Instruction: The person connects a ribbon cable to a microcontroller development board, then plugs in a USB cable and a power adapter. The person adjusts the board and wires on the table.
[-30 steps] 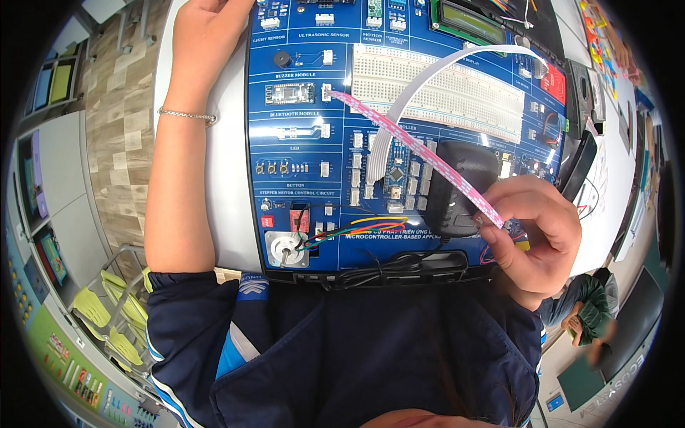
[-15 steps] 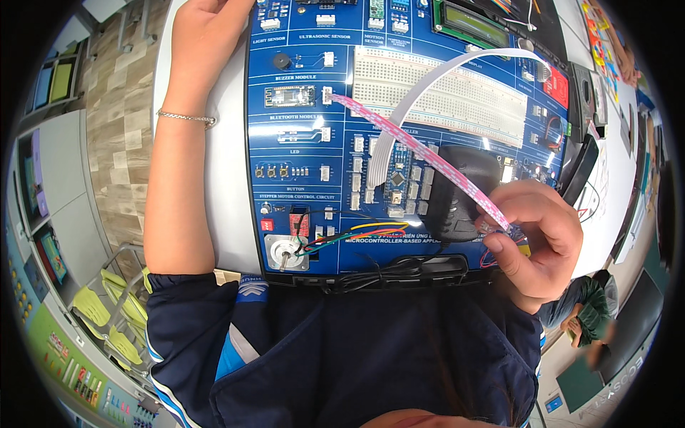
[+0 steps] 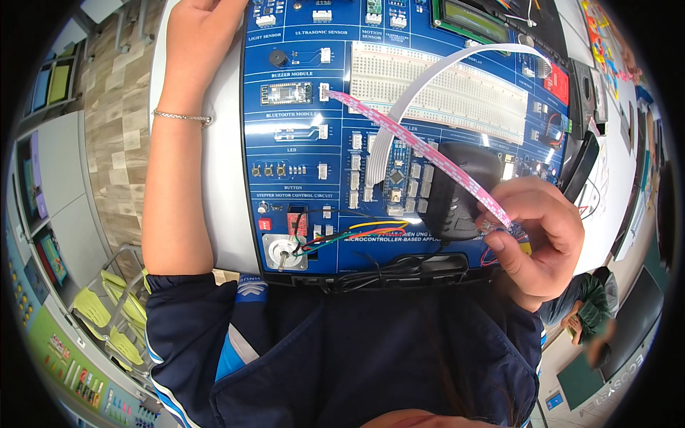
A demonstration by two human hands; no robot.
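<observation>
A blue electronics training board (image 3: 300, 164) lies in front of me. My right hand (image 3: 539, 239) pinches the loose end of a pink-and-white ribbon cable (image 3: 428, 153) between thumb and fingers, over the board's near right side. The cable's other end sits at a small white connector (image 3: 324, 93) beside the Bluetooth module (image 3: 287, 93). My left hand (image 3: 203, 28) is at the board's far left edge; its fingers are cut off by the picture's upper edge. Under the pink cable, a black power adapter (image 3: 460, 185) rests on the board, next to the microcontroller (image 3: 397, 175).
A white breadboard (image 3: 439, 89) fills the board's middle, with a grey ribbon cable (image 3: 421, 82) arching over it. A stepper motor (image 3: 284, 252) with coloured wires (image 3: 357, 234) sits at the near left. Black cord (image 3: 378, 273) lies along the near edge. Another person (image 3: 592, 307) is at the right.
The board appears shifted very slightly left and up in the picture. My right hand still pinches the pink-and-white cable in nearly the same place.
</observation>
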